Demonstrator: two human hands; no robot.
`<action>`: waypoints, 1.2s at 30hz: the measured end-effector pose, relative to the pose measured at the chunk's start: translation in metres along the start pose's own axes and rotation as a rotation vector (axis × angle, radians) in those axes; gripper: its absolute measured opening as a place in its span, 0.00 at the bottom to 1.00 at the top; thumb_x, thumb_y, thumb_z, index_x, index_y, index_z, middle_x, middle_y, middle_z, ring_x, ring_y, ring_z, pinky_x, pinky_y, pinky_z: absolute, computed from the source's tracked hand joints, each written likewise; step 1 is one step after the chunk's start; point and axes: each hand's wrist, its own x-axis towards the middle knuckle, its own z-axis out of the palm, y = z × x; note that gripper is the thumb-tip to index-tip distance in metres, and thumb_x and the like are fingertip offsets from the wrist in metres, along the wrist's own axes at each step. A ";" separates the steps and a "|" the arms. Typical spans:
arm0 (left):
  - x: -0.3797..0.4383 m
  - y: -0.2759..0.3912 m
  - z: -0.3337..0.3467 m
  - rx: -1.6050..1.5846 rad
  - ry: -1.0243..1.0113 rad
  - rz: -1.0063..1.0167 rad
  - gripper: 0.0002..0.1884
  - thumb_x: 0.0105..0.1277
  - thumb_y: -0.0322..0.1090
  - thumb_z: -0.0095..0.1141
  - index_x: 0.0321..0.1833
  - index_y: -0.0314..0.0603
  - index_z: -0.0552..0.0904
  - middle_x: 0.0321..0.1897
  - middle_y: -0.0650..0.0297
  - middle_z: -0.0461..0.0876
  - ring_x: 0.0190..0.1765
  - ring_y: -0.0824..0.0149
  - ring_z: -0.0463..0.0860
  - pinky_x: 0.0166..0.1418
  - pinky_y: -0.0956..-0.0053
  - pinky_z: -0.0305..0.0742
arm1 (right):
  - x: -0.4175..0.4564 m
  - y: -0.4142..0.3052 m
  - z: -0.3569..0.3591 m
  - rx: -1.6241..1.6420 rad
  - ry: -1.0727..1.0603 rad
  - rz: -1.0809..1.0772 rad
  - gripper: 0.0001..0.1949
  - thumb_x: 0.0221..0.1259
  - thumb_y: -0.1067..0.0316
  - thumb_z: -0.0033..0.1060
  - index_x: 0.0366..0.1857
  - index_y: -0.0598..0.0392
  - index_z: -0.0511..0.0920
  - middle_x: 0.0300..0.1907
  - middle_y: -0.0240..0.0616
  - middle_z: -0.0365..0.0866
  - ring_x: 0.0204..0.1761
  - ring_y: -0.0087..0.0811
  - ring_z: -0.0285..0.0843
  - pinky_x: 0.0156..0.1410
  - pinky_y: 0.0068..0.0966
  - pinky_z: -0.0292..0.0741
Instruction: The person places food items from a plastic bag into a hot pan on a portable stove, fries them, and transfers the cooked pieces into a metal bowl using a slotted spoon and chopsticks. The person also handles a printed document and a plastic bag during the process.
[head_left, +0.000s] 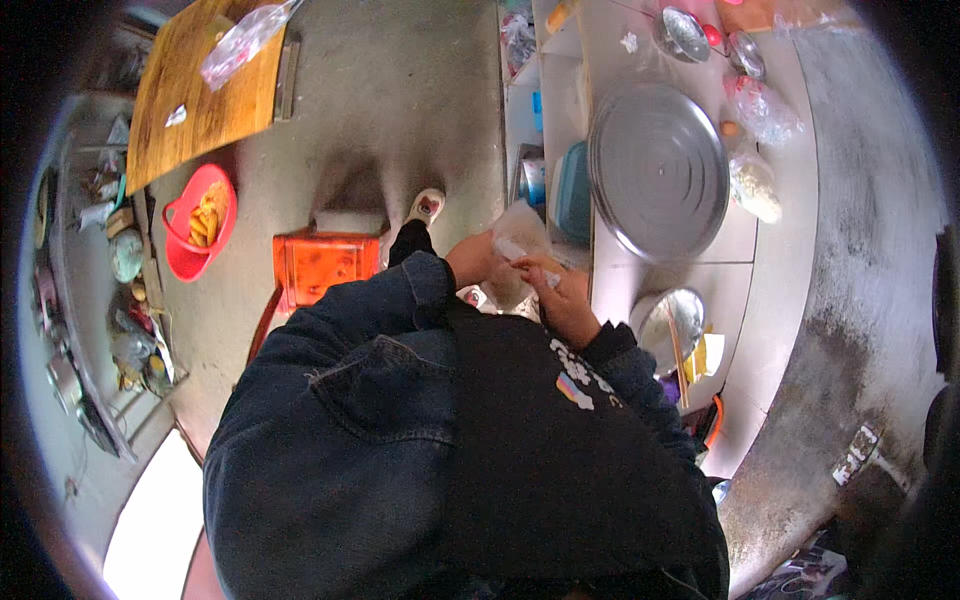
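Note:
In front of my body I hold a thin, translucent plastic bag (519, 229) with something pale in its lower part; the bag hides what exactly is inside. My left hand (472, 259) grips the bag from the left side, its fingers partly hidden behind the plastic. On the right, my right hand (553, 289) pinches the gathered plastic between thumb and fingers. Close to my right forearm, a metal bowl (660, 330) stands on the white tiled counter (720, 251), with wooden chopsticks (677, 352) lying across it.
A large round metal lid (645, 176) lies on the counter, near bagged goods (754, 184) and smaller metal bowls (681, 34). Shelves (562, 105) open below. On the floor are an orange stool (326, 264) and a red basket (187, 255) of yellow food, beside a wooden table (217, 112).

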 end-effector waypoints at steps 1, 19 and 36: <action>0.015 -0.020 -0.008 0.171 -0.095 -0.008 0.20 0.60 0.45 0.56 0.54 0.48 0.77 0.47 0.51 0.79 0.49 0.51 0.78 0.54 0.64 0.74 | 0.010 -0.001 0.001 0.008 0.049 -0.029 0.14 0.71 0.66 0.42 0.53 0.63 0.71 0.45 0.40 0.78 0.50 0.27 0.75 0.59 0.23 0.70; 0.365 -0.147 -0.018 0.733 -0.546 0.322 0.22 0.54 0.26 0.52 0.55 0.35 0.74 0.54 0.44 0.73 0.60 0.42 0.68 0.63 0.56 0.66 | 0.046 0.084 0.014 0.340 0.546 0.605 0.13 0.71 0.65 0.42 0.48 0.64 0.74 0.46 0.43 0.79 0.48 0.31 0.78 0.56 0.26 0.72; 0.397 -0.167 -0.048 1.164 -0.443 0.138 0.26 0.59 0.35 0.54 0.60 0.32 0.70 0.59 0.41 0.69 0.61 0.44 0.68 0.64 0.55 0.65 | -0.017 0.097 0.047 0.493 0.944 0.540 0.14 0.67 0.60 0.48 0.45 0.59 0.75 0.40 0.42 0.80 0.43 0.34 0.78 0.49 0.29 0.74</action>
